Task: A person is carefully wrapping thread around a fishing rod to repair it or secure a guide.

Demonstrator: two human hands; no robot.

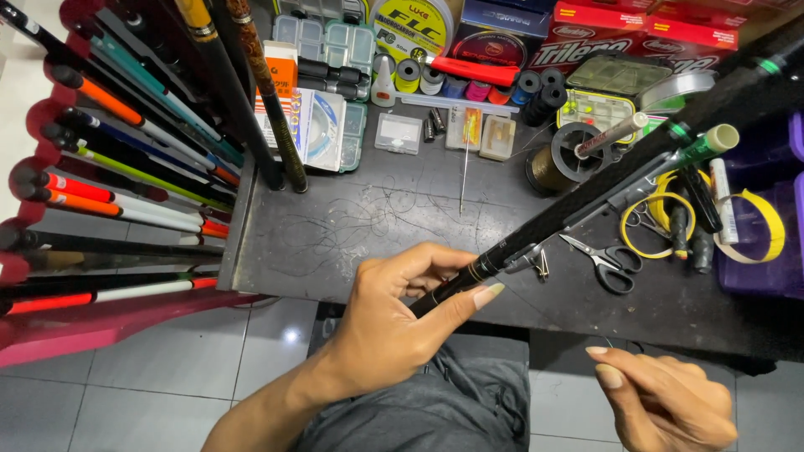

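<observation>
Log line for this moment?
left hand: grips black fishing rod | right hand: pinching thin line, barely visible | scissors: on workbench

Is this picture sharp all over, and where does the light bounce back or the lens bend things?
Head view: the left hand and the black rod it holds look sharp; the right hand near the lower edge is slightly soft. A small bright glare spot sits on the floor tile. The rack of rods fans outward at the left, a wide-lens stretch.
</observation>
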